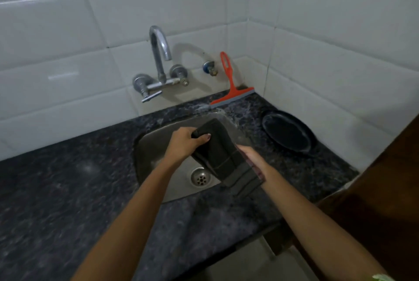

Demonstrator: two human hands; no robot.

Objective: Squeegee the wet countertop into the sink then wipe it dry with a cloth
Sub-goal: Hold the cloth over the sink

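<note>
The cloth [223, 156] is dark grey. The squeegee [231, 87] is orange-red, the desk [68, 190] black with grey speckles. The tiles [90, 31] are white.

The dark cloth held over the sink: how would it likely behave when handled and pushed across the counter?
Probably floppy: the dark cloth drapes between the left hand and right hand, its lower end hanging limp. Likely light, since fingers alone hold it. Its stitched, towel-like surface should drag rather than slide on the countertop, though wetness cannot be judged.

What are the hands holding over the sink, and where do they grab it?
A dark cloth. The left hand grips its upper end; the right hand holds its right edge lower down.
</note>
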